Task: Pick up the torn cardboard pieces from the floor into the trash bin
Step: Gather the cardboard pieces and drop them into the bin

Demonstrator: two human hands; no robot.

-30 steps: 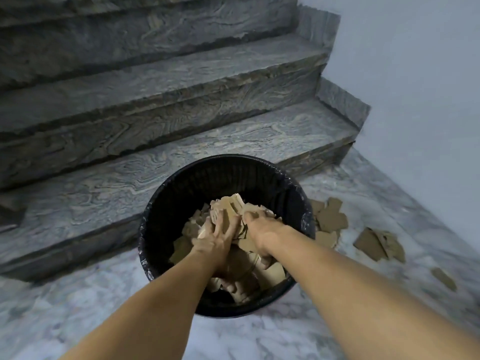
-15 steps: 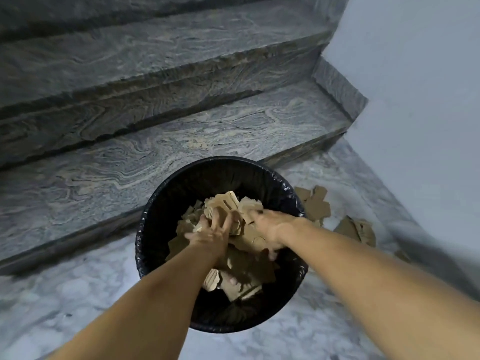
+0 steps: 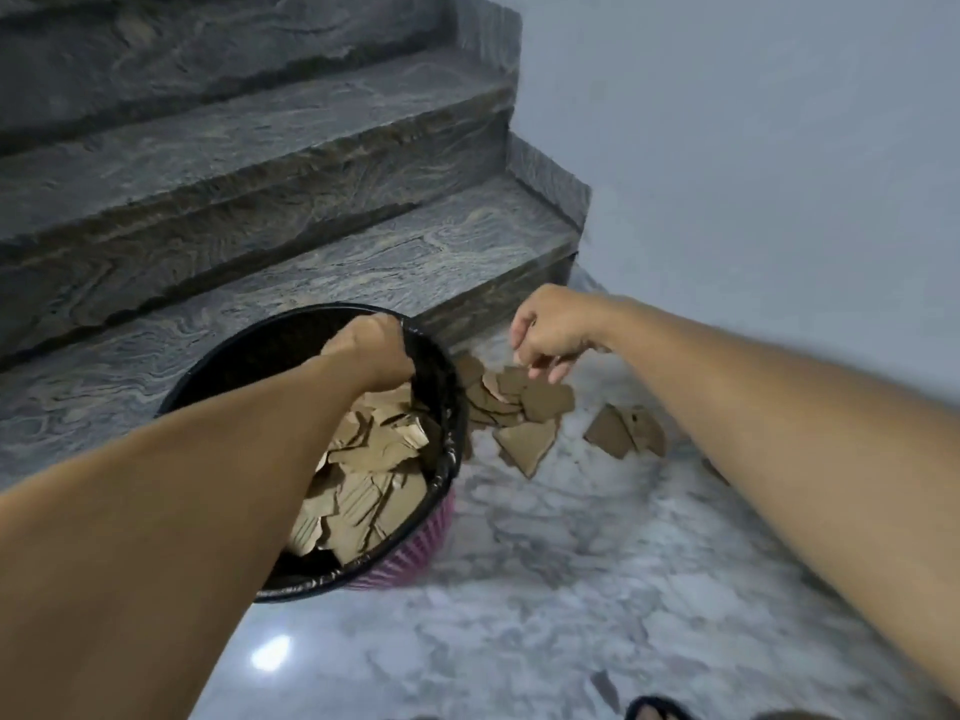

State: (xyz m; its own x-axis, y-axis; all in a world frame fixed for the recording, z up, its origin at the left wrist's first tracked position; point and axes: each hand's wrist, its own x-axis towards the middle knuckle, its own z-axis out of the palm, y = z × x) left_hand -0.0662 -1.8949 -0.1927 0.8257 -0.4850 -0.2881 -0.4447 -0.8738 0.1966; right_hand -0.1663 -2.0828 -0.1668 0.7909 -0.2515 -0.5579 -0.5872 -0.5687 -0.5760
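The left hand (image 3: 371, 350) is gripping the far rim of the round black-lined trash bin (image 3: 441, 407), fingers curled over the edge of the liner, and by the look of it steadying the bin in place. Inside, a heap of torn brown cardboard pieces (image 3: 363, 475) is filling the bin well up toward the rim, so the job is looking far along.

Over on the other side, the right hand (image 3: 553, 335) is hovering just above the small pile of brown cardboard scraps on the pale marble floor (image 3: 514, 402), right beside the bin. Its fingers are curled downward in a loose claw, tips pointing at the scraps; whether they are touching or already pinching a piece, I cannot tell, since the hand is covering that spot. A second little cluster of torn cardboard (image 3: 623, 431) is lying a bit further right on the white-veined marble floor (image 3: 571, 563), apart from the first.

So this is reading as the gathering step: going back for the leftovers. The next move is calling for the right fingers to close around several scraps at once, lift them clear over the rim and let go inside, then return for the farther cluster. Thin flat pieces on smooth stone may be sliding rather than lifting, so getting a fingertip under an edge is going to matter.

Grey stone stairs (image 3: 260, 226) are rising just behind the bin.
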